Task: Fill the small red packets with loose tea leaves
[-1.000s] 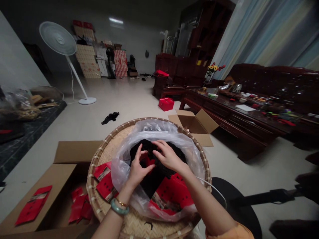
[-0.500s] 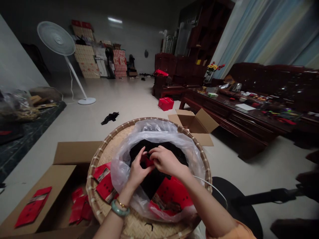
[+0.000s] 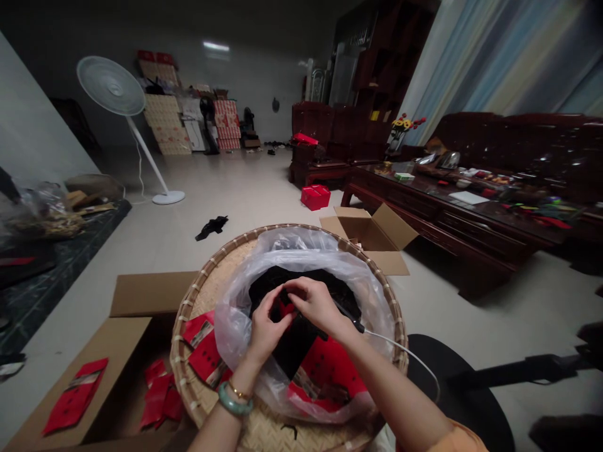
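My left hand (image 3: 269, 328) and my right hand (image 3: 315, 306) meet over a clear plastic bag (image 3: 232, 307). Their fingers are pinched around a small red and black thing (image 3: 286, 307), mostly hidden by them. Black material (image 3: 293, 348) fills much of the bag below. At its near side lie red packets (image 3: 325, 371) with dark dots and a picture strip. The bag sits in a round woven bamboo tray (image 3: 200, 276). More red packets (image 3: 206, 356) rest on the tray's left. A white cable (image 3: 400, 345) with a black end runs beside my right wrist.
An open cardboard box (image 3: 127, 333) with red packets stands at left; another open box (image 3: 377, 232) lies beyond the tray. A black round base (image 3: 464, 402) is at right. Farther off are a white fan (image 3: 155, 157), a red box (image 3: 315, 197) and a dark wooden table (image 3: 433, 226).
The fingers of both hands have drawn closer together around the small red and black thing. The camera view has shifted slightly, and more of the cable's black end shows.
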### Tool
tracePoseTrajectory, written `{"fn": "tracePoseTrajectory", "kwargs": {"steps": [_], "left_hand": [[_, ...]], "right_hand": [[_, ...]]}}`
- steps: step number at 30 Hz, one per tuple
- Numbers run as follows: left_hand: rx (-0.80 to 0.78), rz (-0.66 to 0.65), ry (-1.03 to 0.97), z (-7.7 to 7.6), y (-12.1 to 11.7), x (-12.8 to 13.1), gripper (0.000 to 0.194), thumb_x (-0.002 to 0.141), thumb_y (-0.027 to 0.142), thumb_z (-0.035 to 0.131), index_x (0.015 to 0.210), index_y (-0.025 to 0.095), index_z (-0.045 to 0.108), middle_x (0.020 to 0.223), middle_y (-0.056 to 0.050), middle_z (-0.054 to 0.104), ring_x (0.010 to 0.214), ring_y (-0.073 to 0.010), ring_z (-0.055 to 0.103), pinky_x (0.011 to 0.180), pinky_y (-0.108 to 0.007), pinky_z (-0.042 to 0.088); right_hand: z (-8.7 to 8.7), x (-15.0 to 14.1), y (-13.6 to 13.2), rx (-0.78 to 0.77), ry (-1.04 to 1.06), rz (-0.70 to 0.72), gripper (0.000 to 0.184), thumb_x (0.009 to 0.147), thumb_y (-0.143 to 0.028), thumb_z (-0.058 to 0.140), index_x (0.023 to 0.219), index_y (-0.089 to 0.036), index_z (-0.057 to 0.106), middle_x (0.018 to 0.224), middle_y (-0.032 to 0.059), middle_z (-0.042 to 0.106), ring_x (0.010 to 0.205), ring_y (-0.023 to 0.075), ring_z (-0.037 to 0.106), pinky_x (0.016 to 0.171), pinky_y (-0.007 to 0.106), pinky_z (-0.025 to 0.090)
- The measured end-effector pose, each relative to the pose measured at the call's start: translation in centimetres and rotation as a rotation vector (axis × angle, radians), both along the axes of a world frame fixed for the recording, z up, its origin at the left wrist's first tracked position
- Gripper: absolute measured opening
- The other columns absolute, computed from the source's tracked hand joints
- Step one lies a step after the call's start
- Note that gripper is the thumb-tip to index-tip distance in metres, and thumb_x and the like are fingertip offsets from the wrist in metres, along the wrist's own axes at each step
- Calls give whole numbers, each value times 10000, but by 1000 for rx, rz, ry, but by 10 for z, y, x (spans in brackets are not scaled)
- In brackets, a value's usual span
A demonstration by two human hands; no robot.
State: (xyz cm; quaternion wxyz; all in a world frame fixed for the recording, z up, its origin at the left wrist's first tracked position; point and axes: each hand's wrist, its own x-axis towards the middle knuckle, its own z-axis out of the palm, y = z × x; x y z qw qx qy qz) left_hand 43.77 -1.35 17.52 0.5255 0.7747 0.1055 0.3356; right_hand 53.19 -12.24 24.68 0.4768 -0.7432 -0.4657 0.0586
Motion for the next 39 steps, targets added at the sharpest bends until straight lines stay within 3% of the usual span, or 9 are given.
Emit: {"fn": "tracePoseTrajectory", "kwargs": {"steps": [6,10,15,18,21,27,33,36,39], "left_hand": [[-12,-55,0,7,-7,-4,793,765,184,596,1425,275,165,1221,-48,595,1169,-191,521,1050,-423,345],[76,-77,-16,11,-6,-5,761,794,124,512,1432,268,123,1285,-70,536,1212,-190,476,1059,-429,323],[89,-88,-27,6,-4,-2,859,727,54,504,1439,275,77,1423,-107,362,1246,-212,432,1040,-424,351],[116,-49,26,2,-3,0,836,705,78,546,1428,252,165,1419,-117,369,1237,-229,442,1033,-432,355],[113,-40,123,2,0,0,612,746,195,590,1326,234,400,1310,-92,514,1178,-238,506,1002,-423,392],[-172,-198,208,6,4,0,323,761,348,611,1046,196,616,955,-38,696,861,-216,653,785,-342,515],[-526,-330,263,5,0,0,424,724,417,640,1051,154,573,769,-31,697,639,-189,663,601,-305,529],[-563,-359,343,10,-2,-2,559,662,354,713,1139,149,507,705,-12,687,600,-190,669,543,-264,507],[-568,-398,417,16,-4,-3,672,561,254,786,1155,153,489,771,-18,691,617,-196,678,519,-234,489]], "right_hand": [[3,-2,-2,50,-35,-14,205,718,-51,504,847,-180,596,818,20,624,746,135,576,675,253,458],[13,-1,-10,-13,-146,64,138,758,-87,528,842,-185,578,835,28,617,814,153,547,735,281,438],[16,3,-14,-250,-418,178,116,759,-246,645,846,-174,616,794,48,619,807,187,507,728,308,411],[7,4,-10,-321,-522,196,134,801,-291,618,771,-161,629,776,63,619,788,187,503,713,306,396],[1,5,-8,-276,-467,152,193,851,-304,561,743,-156,622,750,57,626,760,169,515,702,287,385],[17,13,-13,-206,-311,60,166,830,-305,589,747,-171,644,740,10,651,714,130,542,791,306,346],[20,34,-13,-349,97,215,237,836,-279,502,737,-143,668,586,-31,585,521,87,466,507,197,316],[15,34,-9,-297,97,206,182,811,-224,518,761,-134,668,654,-15,613,575,95,503,527,188,343],[13,30,-7,-317,61,253,163,812,-173,506,821,-139,665,728,6,643,632,109,542,564,187,375]]}}
